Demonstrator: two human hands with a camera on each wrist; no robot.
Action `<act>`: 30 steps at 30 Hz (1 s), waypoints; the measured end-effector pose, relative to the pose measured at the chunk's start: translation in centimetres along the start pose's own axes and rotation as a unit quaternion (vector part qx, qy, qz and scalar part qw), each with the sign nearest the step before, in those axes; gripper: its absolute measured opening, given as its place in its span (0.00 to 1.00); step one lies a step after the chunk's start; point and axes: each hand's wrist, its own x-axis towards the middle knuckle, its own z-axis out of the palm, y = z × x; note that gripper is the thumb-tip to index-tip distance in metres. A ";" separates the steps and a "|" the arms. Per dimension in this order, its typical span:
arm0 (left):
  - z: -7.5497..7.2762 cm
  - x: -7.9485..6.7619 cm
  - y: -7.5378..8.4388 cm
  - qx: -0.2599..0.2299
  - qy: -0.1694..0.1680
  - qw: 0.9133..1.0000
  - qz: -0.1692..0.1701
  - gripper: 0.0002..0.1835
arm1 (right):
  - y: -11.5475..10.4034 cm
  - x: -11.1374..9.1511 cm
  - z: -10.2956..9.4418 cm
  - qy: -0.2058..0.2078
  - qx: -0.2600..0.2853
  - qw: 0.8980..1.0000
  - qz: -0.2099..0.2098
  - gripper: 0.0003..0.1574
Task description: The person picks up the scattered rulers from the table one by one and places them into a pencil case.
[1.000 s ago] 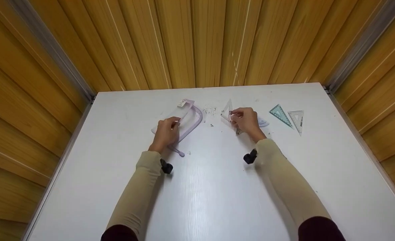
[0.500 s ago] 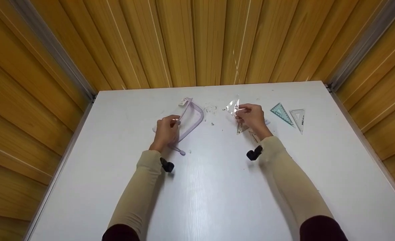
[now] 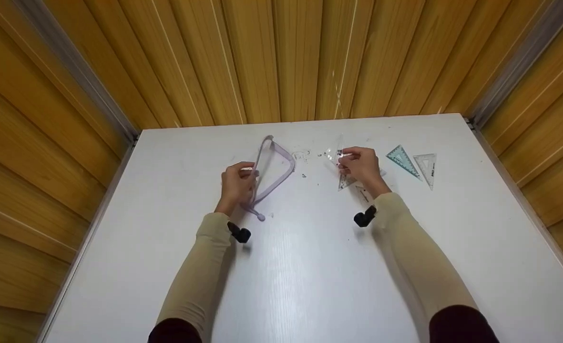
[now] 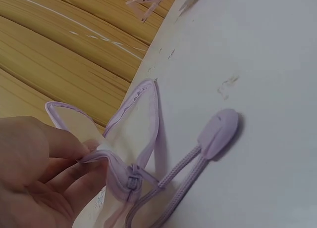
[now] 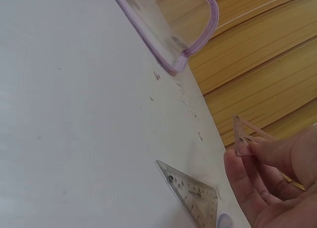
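My left hand (image 3: pixel 236 186) pinches the top edge of a clear zip pouch (image 3: pixel 292 164) with lilac trim. The pouch's mouth gapes in the left wrist view, and its corded zip pull (image 4: pixel 218 134) lies on the table toward me. To the right, my right hand (image 3: pixel 363 166) holds a small clear set square (image 5: pixel 242 139) between thumb and fingers, raised over the table. Below that hand lies another clear set square (image 5: pixel 198 196), with the edge of a bluish rounded piece (image 5: pixel 225 221) beside it. The hand partly hides these pieces in the head view.
On the right of the white table (image 3: pixel 281 276) lie a teal set square (image 3: pixel 404 162) and a clear one (image 3: pixel 426 169), side by side. Dark crumbs (image 3: pixel 301 156) are scattered between the hands. A wood-patterned wall (image 3: pixel 262 62) stands behind the table's far edge.
My right hand has shifted right with the clear set square, uncovering pieces beneath it. My left hand has raised the pouch's near edge, and its mouth stands wider.
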 end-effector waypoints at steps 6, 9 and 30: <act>0.1 0.0 -0.1 -0.040 0.000 0.999 -0.032 0.15 | 0.1 0.1 -0.2 -0.004 -0.013 1.000 -0.003 0.19; 0.1 0.1 -0.2 -0.046 0.008 0.998 -0.039 0.14 | 0.2 0.1 -0.2 -0.005 -0.018 1.000 0.000 0.19; 0.5 0.3 -0.1 -0.104 0.038 0.991 -0.077 0.15 | -0.7 0.5 0.1 -0.020 -0.003 1.000 0.011 0.19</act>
